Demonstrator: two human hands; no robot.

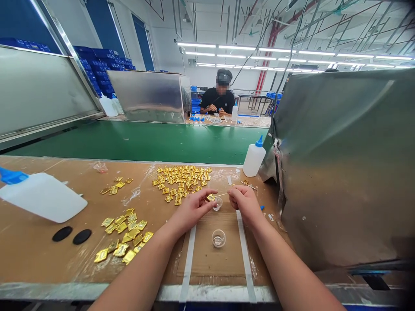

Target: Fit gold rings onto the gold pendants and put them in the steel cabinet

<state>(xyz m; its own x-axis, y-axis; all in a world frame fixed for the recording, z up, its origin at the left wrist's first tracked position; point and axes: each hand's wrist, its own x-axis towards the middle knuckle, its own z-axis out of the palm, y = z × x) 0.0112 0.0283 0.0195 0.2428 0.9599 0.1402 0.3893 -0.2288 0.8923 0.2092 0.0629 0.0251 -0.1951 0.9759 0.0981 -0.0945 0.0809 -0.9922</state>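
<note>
My left hand (196, 204) pinches a small gold piece (211, 197) between thumb and fingers. My right hand (244, 199) is closed around a thin pale stick (223, 195), whose tip points left at the gold piece. Just below both hands stands a small clear cup (218, 204), partly covered by the left fingers. Nearer to me, a second clear cup (218, 238) sits on a cardboard sheet (215, 265) taped down with white strips. Beyond my left hand lies a spread of many gold pieces (184, 177).
More gold pieces (125, 235) lie at the left, near two black discs (71, 235). A white bottle (45, 196) lies tilted at the far left; another bottle (254, 159) stands back right. A metal panel (343, 168) walls the right side. Past the green belt (155, 140), a person (218, 99) sits working.
</note>
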